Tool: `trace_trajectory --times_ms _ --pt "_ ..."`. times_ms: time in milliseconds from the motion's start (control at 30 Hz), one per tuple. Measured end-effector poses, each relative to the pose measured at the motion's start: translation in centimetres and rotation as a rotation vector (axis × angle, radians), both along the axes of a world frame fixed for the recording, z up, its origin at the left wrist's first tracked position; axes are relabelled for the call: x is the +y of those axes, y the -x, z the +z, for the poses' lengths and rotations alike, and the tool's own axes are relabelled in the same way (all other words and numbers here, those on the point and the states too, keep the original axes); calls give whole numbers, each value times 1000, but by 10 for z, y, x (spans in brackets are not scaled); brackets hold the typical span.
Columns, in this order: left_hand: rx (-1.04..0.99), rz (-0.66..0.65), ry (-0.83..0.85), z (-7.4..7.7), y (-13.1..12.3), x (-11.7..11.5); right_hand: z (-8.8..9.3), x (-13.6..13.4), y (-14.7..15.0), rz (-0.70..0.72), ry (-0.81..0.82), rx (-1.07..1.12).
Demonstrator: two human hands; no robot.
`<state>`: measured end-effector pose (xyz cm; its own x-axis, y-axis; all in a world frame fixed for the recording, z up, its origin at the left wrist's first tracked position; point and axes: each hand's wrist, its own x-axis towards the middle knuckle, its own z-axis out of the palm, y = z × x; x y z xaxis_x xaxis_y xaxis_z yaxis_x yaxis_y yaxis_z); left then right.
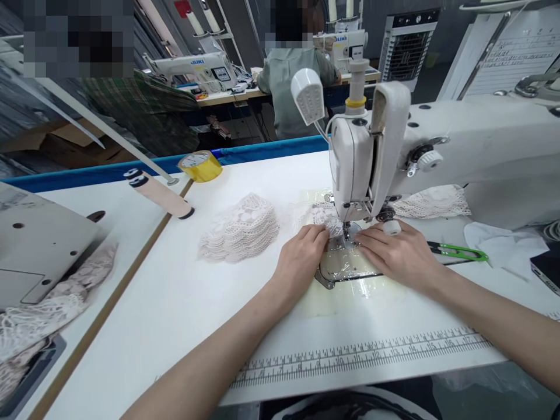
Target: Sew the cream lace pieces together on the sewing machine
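A white sewing machine [437,146] stands on the white table [175,303]. Under its needle lies a small piece of white lace [326,219]. My left hand [301,256] rests on the lace just left of the presser foot, fingers curled and pressing it down. My right hand [396,251] lies on the metal needle plate [345,265] to the right of the foot, fingers together and flat, fingertips at the lace's edge. A white band sits on one right finger.
A stack of lace pieces [240,227] lies left of the machine; more lace [433,201] lies behind the arm. Green thread snips [459,251], a yellow tape roll [200,165] and a pink thread tube [160,194] are on the table. A person sits at another machine behind.
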<state>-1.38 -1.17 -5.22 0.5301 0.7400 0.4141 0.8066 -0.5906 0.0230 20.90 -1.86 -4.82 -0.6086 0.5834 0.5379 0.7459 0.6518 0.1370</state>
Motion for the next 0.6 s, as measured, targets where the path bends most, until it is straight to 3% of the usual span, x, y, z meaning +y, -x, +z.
trace_trajectory --times_ms 133,233,333,400,467,533,600 --pt "10 42 91 11 4 0 -2 -3 0 60 20 42" --pt "6 6 141 33 14 -6 3 -12 5 191 123 101" --pt "-34 -83 343 60 27 -16 17 -23 19 248 297 172" --pt "-130 -154 569 76 35 -22 27 -27 33 240 501 259" --pt "-232 -206 760 88 42 -27 35 -27 48 273 811 369" --pt "-326 -213 856 93 53 -31 39 -25 62 301 1104 492" --pt "-420 -182 917 92 68 -36 42 -23 74 294 1284 598"
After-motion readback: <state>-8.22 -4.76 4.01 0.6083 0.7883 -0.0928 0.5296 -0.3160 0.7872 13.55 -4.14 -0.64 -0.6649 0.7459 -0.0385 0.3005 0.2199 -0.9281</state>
